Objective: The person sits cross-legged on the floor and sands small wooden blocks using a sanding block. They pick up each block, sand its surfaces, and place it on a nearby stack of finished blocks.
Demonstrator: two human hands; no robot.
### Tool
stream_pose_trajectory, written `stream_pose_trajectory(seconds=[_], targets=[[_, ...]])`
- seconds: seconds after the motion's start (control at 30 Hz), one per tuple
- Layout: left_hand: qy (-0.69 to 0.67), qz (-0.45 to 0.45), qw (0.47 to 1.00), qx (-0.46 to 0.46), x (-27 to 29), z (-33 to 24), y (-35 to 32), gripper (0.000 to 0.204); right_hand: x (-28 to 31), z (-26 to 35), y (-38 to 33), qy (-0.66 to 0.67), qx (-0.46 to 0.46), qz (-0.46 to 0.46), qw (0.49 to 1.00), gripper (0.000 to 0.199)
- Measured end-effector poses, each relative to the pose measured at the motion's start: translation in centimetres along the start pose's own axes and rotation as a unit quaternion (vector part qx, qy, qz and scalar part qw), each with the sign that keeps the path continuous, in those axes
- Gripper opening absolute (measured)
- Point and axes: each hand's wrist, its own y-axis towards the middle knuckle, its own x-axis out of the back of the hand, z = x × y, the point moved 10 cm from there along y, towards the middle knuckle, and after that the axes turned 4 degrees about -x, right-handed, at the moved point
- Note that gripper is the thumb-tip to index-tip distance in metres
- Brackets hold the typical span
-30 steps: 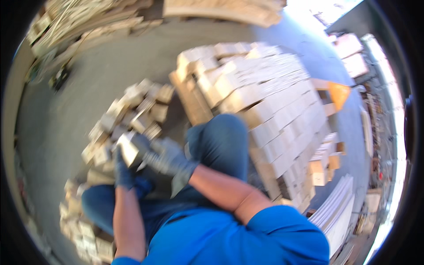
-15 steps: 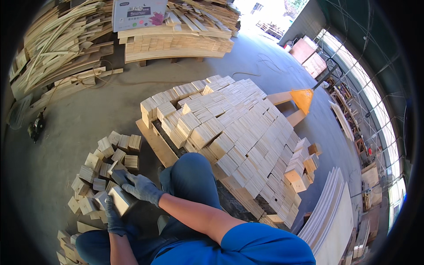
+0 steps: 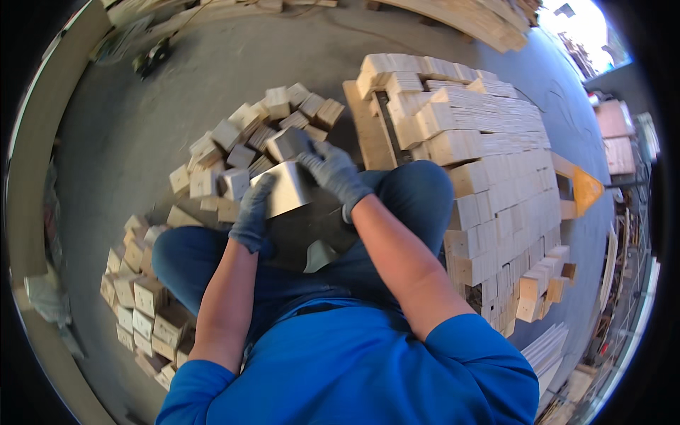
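Observation:
In front of my bent knees, my left hand (image 3: 253, 216), in a grey work glove, grips the near left side of a pale wooden block (image 3: 289, 190). My right hand (image 3: 331, 173), gloved alike, has its fingers at the right end of a block with a dark grey face (image 3: 287, 144). That grey-faced block is just beyond the pale one; its material is unclear. Behind and left of both hands lies a heap of loose wooden blocks (image 3: 228, 133), tumbled at various angles. Part of the right fingers is blurred.
A large pallet stack of wooden blocks (image 3: 506, 170) stands on the right, with a yellow pallet jack (image 3: 586, 191) behind it. More blocks (image 3: 145, 297) are piled by my left knee. A dark tool (image 3: 151, 58) lies on the floor at far left.
The view has tilted down and swung left, bringing more of the left pile into sight. My hands keep their hold on the pale block and the grey-faced block.

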Motion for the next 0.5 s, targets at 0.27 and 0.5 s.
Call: stream_pose_trajectory(seconds=[0.27, 0.5], targets=[[0.073, 0.026, 0.990, -0.122, 0.6, -3.5, 0.6, 0.092, 0.6, -1.8, -2.3, 0.168, -0.129, 0.045, 0.976, 0.056], [0.075, 0.016, 0.986, -0.146, 0.6, -2.9, 1.3, 0.094, -1.4, -0.6, -4.2, 0.190, -0.086, 0.042, 0.977, 0.055]])
